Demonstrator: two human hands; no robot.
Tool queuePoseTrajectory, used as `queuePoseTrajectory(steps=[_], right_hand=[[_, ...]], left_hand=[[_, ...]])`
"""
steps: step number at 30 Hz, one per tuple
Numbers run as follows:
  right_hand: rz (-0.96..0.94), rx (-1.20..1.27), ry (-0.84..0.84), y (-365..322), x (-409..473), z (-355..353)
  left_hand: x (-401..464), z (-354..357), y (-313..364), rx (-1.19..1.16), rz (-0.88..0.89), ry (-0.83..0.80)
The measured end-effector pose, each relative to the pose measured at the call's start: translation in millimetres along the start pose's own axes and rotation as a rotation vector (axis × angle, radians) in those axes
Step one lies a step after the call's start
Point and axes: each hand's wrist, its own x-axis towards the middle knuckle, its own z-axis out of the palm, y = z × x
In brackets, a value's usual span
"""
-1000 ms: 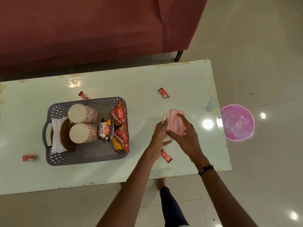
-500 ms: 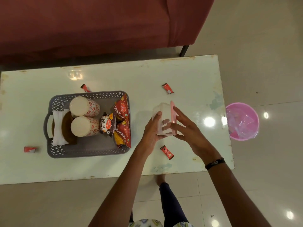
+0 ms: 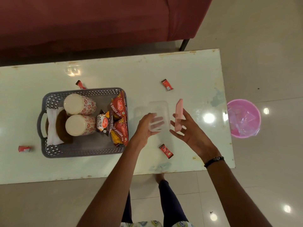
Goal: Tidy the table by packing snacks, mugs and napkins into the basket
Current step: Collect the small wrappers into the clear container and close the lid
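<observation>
A grey perforated basket (image 3: 82, 154) sits on the left half of the white table (image 3: 188, 68). Inside lie two patterned white mugs (image 3: 80, 105) on their sides, a white napkin (image 3: 52, 126) with a brown item on it, and several red and dark snack packets (image 3: 118, 115). My left hand (image 3: 146, 128) holds a clear plastic box (image 3: 159, 115) above the table, right of the basket. My right hand (image 3: 188, 130) holds its pink lid (image 3: 178, 115) on edge, apart from the box. Small red wrappers (image 3: 166, 84) lie scattered on the table.
More red wrappers lie near the front edge (image 3: 166, 151), behind the basket (image 3: 80, 84) and at the far left (image 3: 24, 148). A pink bin (image 3: 244, 118) with a plastic liner stands on the floor right of the table. A dark red sofa (image 3: 98, 22) runs behind it.
The box was lifted off the table by both hands. Its pink lid has come off: my right hand swung it to the right while my left hand keeps the clear box.
</observation>
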Motion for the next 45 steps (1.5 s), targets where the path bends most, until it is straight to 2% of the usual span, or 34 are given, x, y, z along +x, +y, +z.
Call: queuePoseTrajectory(steps=[6, 11, 15, 23, 29, 36, 38, 40, 43, 45], right_hand=[[0.039, 0.311, 0.168, 17.2, 20.1, -27.1], [0.015, 0.322, 0.301, 25.6, 34.4, -38.0], [-0.019, 0.178, 0.436, 28.7, 41.9, -38.5], [-0.057, 0.043, 0.708, 31.7, 51.5, -41.4], [-0.151, -0.148, 0.783, 36.7, 52.6, -47.8], [-0.326, -0.535, 0.893, 59.8, 39.7, -42.7], [-0.404, -0.639, 0.865, 69.0, 29.4, -32.3], [-0.442, -0.786, 0.731, 85.4, 19.9, -23.2], [-0.347, -0.963, 0.517, 114.6, 10.1, -11.6], [-0.276, -1.051, 0.473, 127.9, 7.9, -6.5]], left_hand=[[18.5, -2.8, -0.7, 0.207, -0.045, 0.236], [31.0, -0.9, 0.4, 0.24, -0.075, 0.28], [34.7, -1.4, 0.1, 0.262, -0.091, 0.299], [37.9, -0.4, 3.7, 0.271, -0.064, 0.319], [33.3, -3.7, 5.3, 0.254, -0.002, 0.381], [9.4, -7.6, -13.0, 0.221, 0.077, 0.432], [0.8, -9.5, -28.8, 0.225, 0.12, 0.474], [-7.9, -11.3, -46.2, 0.238, 0.152, 0.514], [-19.1, -11.9, -69.3, 0.23, 0.118, 0.515], [-25.0, -12.2, -81.1, 0.246, 0.09, 0.491]])
